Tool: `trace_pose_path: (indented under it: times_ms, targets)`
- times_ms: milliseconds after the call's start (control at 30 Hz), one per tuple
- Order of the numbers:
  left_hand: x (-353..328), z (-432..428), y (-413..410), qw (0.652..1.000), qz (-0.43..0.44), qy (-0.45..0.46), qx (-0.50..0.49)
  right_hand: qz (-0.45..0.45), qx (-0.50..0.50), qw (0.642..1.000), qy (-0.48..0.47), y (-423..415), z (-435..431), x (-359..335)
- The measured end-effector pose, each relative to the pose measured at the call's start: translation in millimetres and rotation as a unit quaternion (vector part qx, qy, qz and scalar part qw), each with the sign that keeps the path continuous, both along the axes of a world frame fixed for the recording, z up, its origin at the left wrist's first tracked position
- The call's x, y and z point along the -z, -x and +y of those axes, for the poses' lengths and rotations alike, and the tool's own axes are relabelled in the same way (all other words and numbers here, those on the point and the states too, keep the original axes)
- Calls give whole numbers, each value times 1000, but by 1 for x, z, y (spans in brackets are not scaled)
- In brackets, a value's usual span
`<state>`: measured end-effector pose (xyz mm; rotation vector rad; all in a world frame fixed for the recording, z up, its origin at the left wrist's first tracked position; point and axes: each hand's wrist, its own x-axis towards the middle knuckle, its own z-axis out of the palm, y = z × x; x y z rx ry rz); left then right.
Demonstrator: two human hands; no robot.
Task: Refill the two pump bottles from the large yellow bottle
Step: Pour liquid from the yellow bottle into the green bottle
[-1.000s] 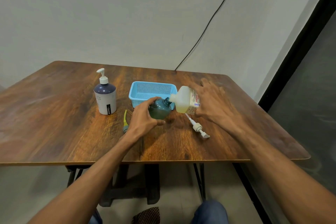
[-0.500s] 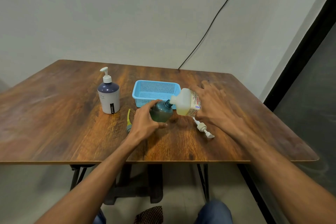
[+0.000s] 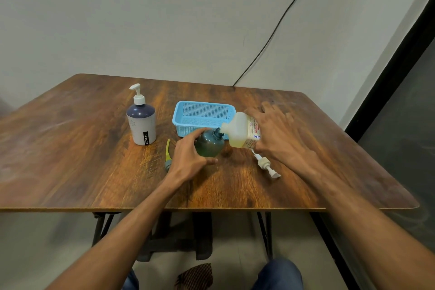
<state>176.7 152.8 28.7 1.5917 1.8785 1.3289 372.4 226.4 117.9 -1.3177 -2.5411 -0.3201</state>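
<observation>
My right hand (image 3: 276,135) grips the large yellow bottle (image 3: 239,130), tipped on its side with its neck against the mouth of the small teal bottle (image 3: 209,143). My left hand (image 3: 188,156) holds that teal bottle upright on the table, fingers curled round its near side. The teal bottle has no pump on it. A white pump head (image 3: 266,163) with its tube lies on the table right of it. The second pump bottle (image 3: 141,122), white with a dark blue top and its pump fitted, stands at the left.
A light blue mesh basket (image 3: 203,113) sits just behind the two bottles. A yellow-and-grey cap piece (image 3: 168,155) lies by my left wrist. The wooden table (image 3: 70,160) ends near my body; a black cable runs down the wall behind.
Both hands and the two bottles keep the same pose relative to each other. Only the camera view has shifted slightly, so everything sits a little further right.
</observation>
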Motion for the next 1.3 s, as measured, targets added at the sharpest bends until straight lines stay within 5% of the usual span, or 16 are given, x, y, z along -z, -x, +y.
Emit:
trace_pose_path:
  times_ms: [1300]
  targets:
    - [-2, 1, 4, 1000, 4, 1, 4, 2, -9, 1000, -10, 3, 6, 2]
